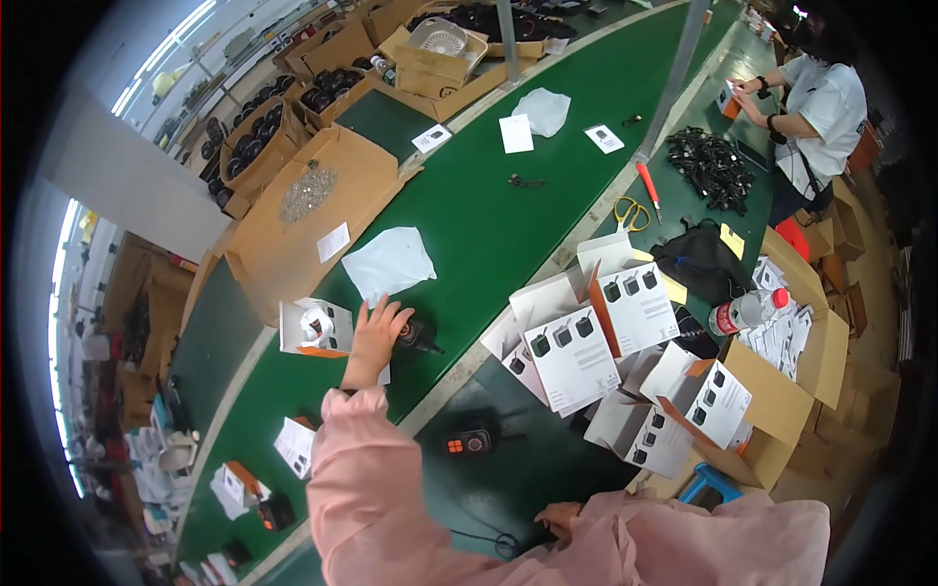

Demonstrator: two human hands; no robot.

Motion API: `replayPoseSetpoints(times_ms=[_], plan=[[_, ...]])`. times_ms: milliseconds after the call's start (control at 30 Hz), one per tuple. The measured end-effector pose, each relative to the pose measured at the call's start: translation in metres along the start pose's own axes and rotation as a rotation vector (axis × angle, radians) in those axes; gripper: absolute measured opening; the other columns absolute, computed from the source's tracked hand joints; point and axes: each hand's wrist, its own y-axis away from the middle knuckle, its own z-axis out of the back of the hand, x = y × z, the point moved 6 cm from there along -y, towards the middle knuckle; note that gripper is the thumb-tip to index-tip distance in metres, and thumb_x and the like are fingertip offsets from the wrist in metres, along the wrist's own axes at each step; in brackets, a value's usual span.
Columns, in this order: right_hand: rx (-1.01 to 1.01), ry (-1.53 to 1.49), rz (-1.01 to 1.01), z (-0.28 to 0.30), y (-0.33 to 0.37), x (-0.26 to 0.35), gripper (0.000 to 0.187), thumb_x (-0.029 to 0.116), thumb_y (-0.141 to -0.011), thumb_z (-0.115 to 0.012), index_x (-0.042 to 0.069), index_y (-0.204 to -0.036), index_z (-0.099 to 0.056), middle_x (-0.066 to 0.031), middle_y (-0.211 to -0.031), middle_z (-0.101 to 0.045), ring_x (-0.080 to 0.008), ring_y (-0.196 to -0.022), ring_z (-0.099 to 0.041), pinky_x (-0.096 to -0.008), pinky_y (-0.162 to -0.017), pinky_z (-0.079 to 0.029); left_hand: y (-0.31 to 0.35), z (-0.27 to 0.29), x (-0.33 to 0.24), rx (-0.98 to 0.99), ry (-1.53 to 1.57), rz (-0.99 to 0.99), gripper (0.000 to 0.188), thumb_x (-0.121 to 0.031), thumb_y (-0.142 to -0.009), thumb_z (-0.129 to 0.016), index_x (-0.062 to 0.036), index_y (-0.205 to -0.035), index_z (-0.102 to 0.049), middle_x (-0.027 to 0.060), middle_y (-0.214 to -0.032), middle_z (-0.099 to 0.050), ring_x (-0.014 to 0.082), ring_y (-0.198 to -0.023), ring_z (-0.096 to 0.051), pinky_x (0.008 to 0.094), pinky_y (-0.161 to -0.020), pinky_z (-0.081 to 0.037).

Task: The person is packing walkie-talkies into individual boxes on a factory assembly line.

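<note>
My left hand (376,342) reaches over the green belt with its fingers spread and holds nothing I can see. Its fingertips are at the lower edge of a white plastic bag (393,262). Close by its right side lies a black device (420,337), partly covered by the hand. Left of the hand is an opened white and orange box (337,327) with something white-wrapped inside. My right hand (559,518) is low over the dark green table, mostly hidden by the pink sleeve; its fingers do not show clearly. Ahead of it lies a black device with orange buttons (469,442).
Several opened white boxes (576,356) stand to the right, beside a bottle with a red cap (747,311) and a carton of papers (831,356). Scissors (631,214), a red knife (649,188) and black cables (708,168) lie farther off. A co-worker (821,107) handles a small box.
</note>
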Motion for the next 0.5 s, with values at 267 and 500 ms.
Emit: replayPoseSetpoints(times_ms=[267,500], plan=[[-0.014,-0.004,-0.026,-0.002,-0.009,-0.005,0.033,0.005,-0.073,-0.053,0.012,-0.104,-0.062,-0.0121,-0.099,-0.061,-0.0287,-0.085,-0.062,-0.0351,-0.072,-0.050,0.008,0.031,-0.115,0.435,0.520,0.051,0.056,-0.015,-0.057,-0.076,-0.0046,-0.101,-0.044,0.0165,-0.100,-0.046,0.0342,-0.077,-0.060,0.0418,-0.065,-0.053],[0.015,-0.012,-0.011,-0.002,-0.029,-0.014,0.032,0.005,-0.073,-0.053,0.012,-0.103,-0.062,-0.0122,-0.098,-0.061,-0.0288,-0.085,-0.062,-0.0352,-0.072,-0.050,-0.015,0.016,-0.100,0.338,0.790,-0.203,0.043,-0.052,-0.071,-0.067,-0.0132,-0.090,-0.067,0.0196,-0.129,-0.040,0.0405,-0.120,-0.032,0.0485,-0.100,-0.023]])
